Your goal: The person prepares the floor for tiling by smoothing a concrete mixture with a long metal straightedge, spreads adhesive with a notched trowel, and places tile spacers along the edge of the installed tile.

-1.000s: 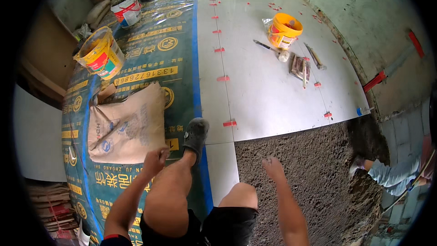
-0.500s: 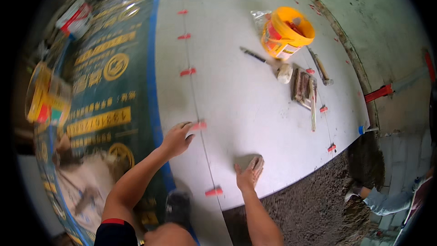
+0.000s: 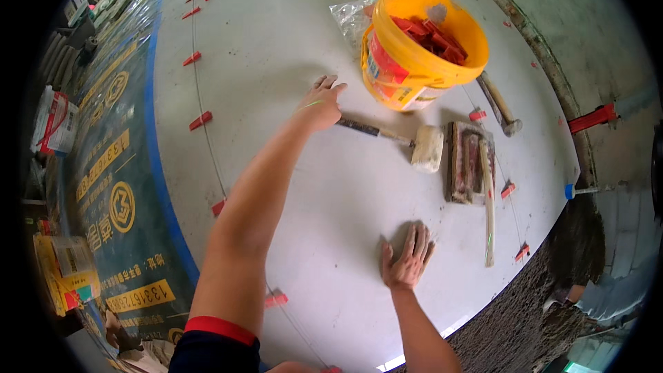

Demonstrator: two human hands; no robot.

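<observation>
My left hand (image 3: 321, 102) reaches forward over the pale tiles (image 3: 311, 200), fingers stretched and apart, holding nothing visible. Beside it lies a mallet (image 3: 427, 148) with a whitish head and dark handle; the handle's end is partly hidden by the hand. Just beyond stands a yellow bucket (image 3: 390, 76), with red wedges (image 3: 431, 38) inside. My right hand (image 3: 409, 257) rests palm down on the tile, fingers spread. Right of the mallet is a dirty rectangular float-like tool (image 3: 458, 166) with a pale stick (image 3: 488, 204) lying across it.
A hammer (image 3: 498, 105) lies right of the bucket, clear plastic (image 3: 351, 19) behind it. Red wedges (image 3: 200, 121) sit along the tile joints. Printed green sheeting (image 3: 148, 235) covers the left side. At lower right, rough dark mortar (image 3: 511, 324) borders the tiles, near another person's sleeve (image 3: 618, 293).
My left hand has left the red wedge on the left joint and moved forward and right, near the mallet handle. The view has shifted closer to the bucket. My right hand stays flat on the tile.
</observation>
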